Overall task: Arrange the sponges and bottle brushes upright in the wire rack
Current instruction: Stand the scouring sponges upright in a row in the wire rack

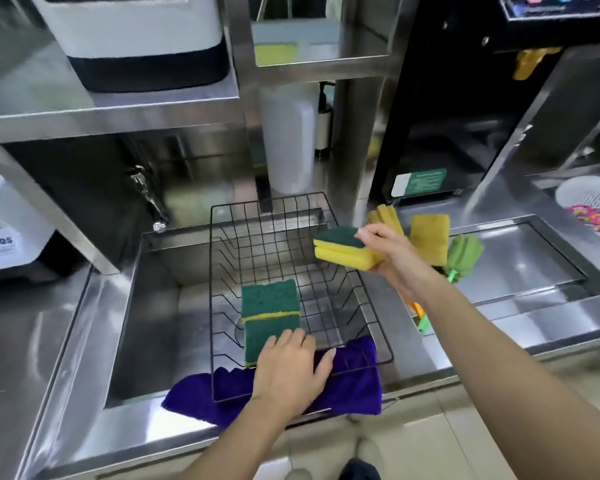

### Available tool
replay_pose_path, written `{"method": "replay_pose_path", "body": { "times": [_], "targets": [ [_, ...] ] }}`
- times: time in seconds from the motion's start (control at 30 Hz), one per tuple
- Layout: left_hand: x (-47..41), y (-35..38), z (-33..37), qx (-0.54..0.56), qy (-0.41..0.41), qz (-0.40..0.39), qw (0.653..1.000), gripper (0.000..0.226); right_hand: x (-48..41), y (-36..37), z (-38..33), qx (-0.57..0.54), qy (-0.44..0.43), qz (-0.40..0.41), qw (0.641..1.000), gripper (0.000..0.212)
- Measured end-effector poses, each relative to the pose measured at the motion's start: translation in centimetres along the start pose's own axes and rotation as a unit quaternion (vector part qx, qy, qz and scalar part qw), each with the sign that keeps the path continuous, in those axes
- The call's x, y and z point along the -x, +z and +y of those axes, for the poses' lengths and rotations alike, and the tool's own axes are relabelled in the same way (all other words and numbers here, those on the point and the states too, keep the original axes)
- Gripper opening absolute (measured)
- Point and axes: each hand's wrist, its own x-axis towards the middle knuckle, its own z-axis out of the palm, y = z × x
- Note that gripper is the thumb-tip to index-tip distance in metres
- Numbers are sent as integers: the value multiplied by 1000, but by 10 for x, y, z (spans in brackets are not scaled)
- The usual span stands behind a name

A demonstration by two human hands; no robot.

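At the lower middle of the frame the left hand rests spread and flat, fingertips touching the lower of two green-faced sponges that stand upright in the near left part of the wire rack. It grips nothing; it only props them. The rack sits over the sink, its near edge on a purple cloth.

Right of centre, the right hand pinches a yellow sponge with a green top, thumb on the green face and fingers underneath, lying flat just above the rack's far right rim.

To do this step well, I judge the held sponge should be turned on edge before it goes down, then slotted between the wires just beside the standing pair, so each props the next. The left hand is best kept against the pair until the new one leans in, since they look likely to topple.

Further right, on the counter, lie another yellow sponge and the green brush, well apart from the rack and not yet placed.
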Motion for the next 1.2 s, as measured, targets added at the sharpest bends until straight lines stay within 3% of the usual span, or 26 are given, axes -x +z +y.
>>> {"method": "replay_pose_path", "body": {
  "times": [0.1, 0.2, 0.27, 0.4, 0.57, 0.63, 0.8, 1.2],
  "targets": [
    [6, -2, -12, -1, -25, 11, 1000, 47, -17, 17, 6, 54, -36, 97, 993, 23],
    [10, -3, -21, 7, -55, 8, 998, 47, -25, 32, 9, 3, -37, 96, 995, 61],
    [12, -3, -24, 21, -68, 1, 997, 49, -31, 42, 10, -5, -40, 86, 995, 74],
    [13, -7, -25, 37, -81, -14, 996, 52, -44, 58, 13, 5, -11, 70, 997, 59],
    [14, -12, -24, 43, -81, -29, 995, 61, -60, 72, 19, 32, 26, 51, 998, 76],
    [13, -12, -24, 40, -75, -30, 996, 64, -67, 77, 25, 63, 39, 46, 996, 74],
    [13, -8, -25, 43, -62, -20, 997, 56, -78, 95, 33, 100, 69, -7, 993, 57],
    [13, 0, -23, 23, -72, 33, 997, 44, -99, 112, 59, 234, 113, -114, 959, 51]
  ]
}}
